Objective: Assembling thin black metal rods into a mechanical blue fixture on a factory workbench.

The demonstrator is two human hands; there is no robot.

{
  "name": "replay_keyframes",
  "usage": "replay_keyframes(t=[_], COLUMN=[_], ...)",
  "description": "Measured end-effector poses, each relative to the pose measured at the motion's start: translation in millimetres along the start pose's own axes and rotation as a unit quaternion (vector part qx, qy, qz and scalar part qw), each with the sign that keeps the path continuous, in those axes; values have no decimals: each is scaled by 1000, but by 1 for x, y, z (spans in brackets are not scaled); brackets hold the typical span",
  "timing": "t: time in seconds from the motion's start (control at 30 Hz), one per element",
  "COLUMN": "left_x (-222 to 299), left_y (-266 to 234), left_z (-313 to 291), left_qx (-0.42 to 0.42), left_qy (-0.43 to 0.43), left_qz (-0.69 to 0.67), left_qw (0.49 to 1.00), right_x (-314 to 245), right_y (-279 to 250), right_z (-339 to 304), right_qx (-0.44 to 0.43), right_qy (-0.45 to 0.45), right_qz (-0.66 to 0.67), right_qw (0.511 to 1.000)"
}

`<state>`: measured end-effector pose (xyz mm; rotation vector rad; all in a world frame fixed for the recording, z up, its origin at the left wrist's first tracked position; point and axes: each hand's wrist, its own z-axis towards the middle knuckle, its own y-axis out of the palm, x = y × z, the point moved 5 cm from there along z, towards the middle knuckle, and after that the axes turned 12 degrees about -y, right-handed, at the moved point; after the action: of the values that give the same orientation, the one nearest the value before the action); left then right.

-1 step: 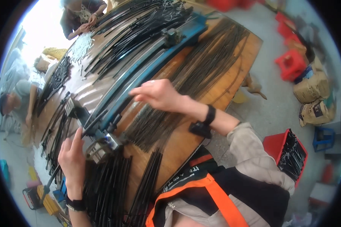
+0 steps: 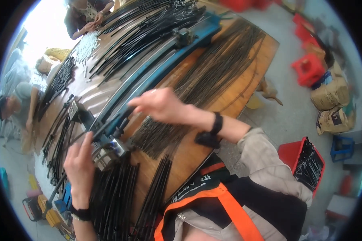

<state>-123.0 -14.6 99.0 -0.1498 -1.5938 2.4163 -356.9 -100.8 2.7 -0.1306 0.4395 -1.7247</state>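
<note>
My left hand (image 2: 79, 164) is beside a metal clamp block (image 2: 104, 157) at the near end of a long blue rail (image 2: 149, 82). Its fingers stretch upward, and the fingertips are close to a dark rod (image 2: 108, 123) lying across the rail's end; contact cannot be made out. My right hand (image 2: 159, 105) is over the rail, a little farther along, with bent fingers pressed together at the tips. Motion blurs it, and anything between those fingertips is too small to name. A second metal block (image 2: 184, 37) is mounted at the rail's far end.
Thin coiled rods (image 2: 217, 64) cover the table right of the rail. Black rods (image 2: 114, 197) lie in bundles nearest me; more black rods (image 2: 145, 44) lie beyond the rail. Two people work across the table. A red bin (image 2: 289, 154) with dark pieces stands at right, near sacks (image 2: 330, 92).
My right hand has come left and slightly nearer along the rail, toward the clamp block. My left hand has shifted slightly right. The dark rod near the clamp lies differently.
</note>
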Motion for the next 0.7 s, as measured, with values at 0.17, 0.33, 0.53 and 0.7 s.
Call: replay_keyframes(t=[0.17, 0.33, 0.53, 0.7], left_x=[-4, -27, -120, -106], left_y=[-3, -4, -76, -95], left_z=[-18, -31, -72, -67], left_qx=[-12, 1, 137, 187], left_qy=[17, -28, -156, -128], left_qz=[18, -15, 28, 101], left_qw=[1000, 1000, 978, 969], right_x=[14, -9, 62, 47], right_y=[-2, 29, 9, 84], right_z=[2, 13, -26, 24], right_qx=[-36, 63, -107, -170], right_qy=[-26, -24, 69, 276], right_qz=[13, 85, -62, 188], right_qw=[999, 994, 990, 927])
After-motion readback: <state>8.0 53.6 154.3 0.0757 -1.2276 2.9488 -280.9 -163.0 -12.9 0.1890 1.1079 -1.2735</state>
